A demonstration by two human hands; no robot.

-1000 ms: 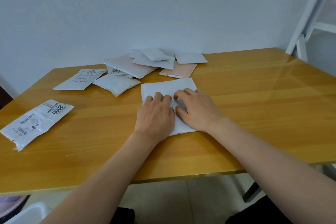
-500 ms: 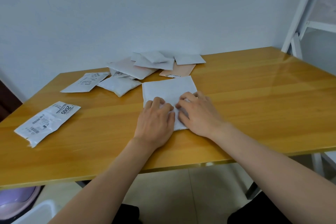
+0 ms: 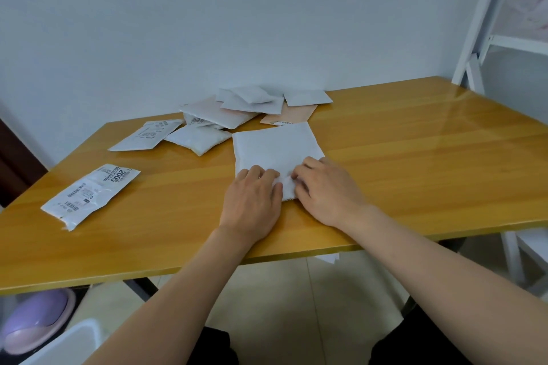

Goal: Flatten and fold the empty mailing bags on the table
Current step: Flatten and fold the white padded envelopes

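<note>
A plain white mailing bag (image 3: pixel 274 147) lies flat on the wooden table (image 3: pixel 415 163), just in front of me. My left hand (image 3: pixel 252 201) and my right hand (image 3: pixel 326 190) sit side by side on its near end, covering that edge. The fingers of both hands are curled and pinch the bag's near part, which bunches up slightly between them. Behind the bag, a pile of white and tan mailing bags (image 3: pixel 246 107) lies by the wall.
A puffy white bag (image 3: pixel 197 139) and a labelled bag (image 3: pixel 145 135) lie left of the pile. Another labelled bag (image 3: pixel 89 195) lies near the table's left front. A white shelf frame (image 3: pixel 480 38) stands at the right. A purple basin (image 3: pixel 35 320) sits on the floor.
Both hands slid back toward me along the bag, from pressing its middle to its near end, and their fingers curled. More of the bag's far part shows.
</note>
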